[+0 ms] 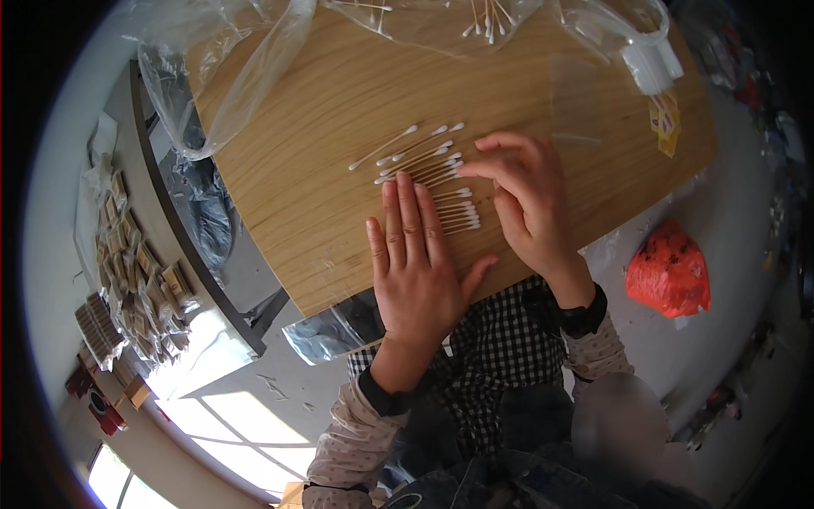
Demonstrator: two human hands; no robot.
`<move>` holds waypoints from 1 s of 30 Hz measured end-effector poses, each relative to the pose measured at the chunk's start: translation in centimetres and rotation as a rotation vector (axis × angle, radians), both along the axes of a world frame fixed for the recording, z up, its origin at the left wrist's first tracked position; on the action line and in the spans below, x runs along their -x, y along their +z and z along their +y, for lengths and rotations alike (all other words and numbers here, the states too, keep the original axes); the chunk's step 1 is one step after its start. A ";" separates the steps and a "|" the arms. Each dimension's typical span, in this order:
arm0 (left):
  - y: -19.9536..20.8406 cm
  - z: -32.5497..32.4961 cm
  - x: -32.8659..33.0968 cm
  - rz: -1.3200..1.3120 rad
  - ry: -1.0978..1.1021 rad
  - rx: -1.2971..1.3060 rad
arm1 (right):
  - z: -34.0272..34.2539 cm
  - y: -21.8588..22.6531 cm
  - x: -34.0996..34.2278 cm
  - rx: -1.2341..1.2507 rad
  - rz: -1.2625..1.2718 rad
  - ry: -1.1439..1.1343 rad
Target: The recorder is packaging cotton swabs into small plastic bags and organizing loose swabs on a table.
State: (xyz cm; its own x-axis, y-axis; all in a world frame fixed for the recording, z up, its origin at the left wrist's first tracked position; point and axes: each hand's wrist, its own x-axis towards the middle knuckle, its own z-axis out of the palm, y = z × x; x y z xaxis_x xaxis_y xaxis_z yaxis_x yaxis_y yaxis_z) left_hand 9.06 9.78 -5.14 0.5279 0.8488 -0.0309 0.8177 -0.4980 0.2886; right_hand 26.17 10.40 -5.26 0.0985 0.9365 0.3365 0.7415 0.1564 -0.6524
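Several wooden-stemmed cotton swabs [414,159] lie roughly parallel on the wooden table [305,212], their white tips toward the right. My left hand [415,271] rests flat over the nearer ones, fingers stretched out and thumb spread, hiding their left ends. To the right, my right hand [530,199] has its fingers bent and its thumb apart. Its index fingertip reaches the white tips of the middle swabs. No swab shows gripped in it. One swab at the upper left lies slightly apart from the row.
Clear plastic bags [229,93] with more swabs spread along the far edge. A small white container [651,68] and a yellow packet [666,123] sit at the far right. A red plastic bag [668,270] stands beyond the right edge. Many small packs [127,254] cover another table leftward.
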 end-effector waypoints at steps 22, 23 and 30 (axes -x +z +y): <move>-0.1 0.0 0.0 -0.048 0.000 -0.009 | 0.2 0.0 0.3 0.017 -0.101 -0.006; -0.1 0.0 0.0 -0.049 0.000 -0.010 | 0.2 0.1 0.3 0.022 -0.091 -0.026; 0.1 -0.1 0.1 -0.046 0.028 -0.054 | 0.2 0.4 0.4 0.030 -0.176 0.013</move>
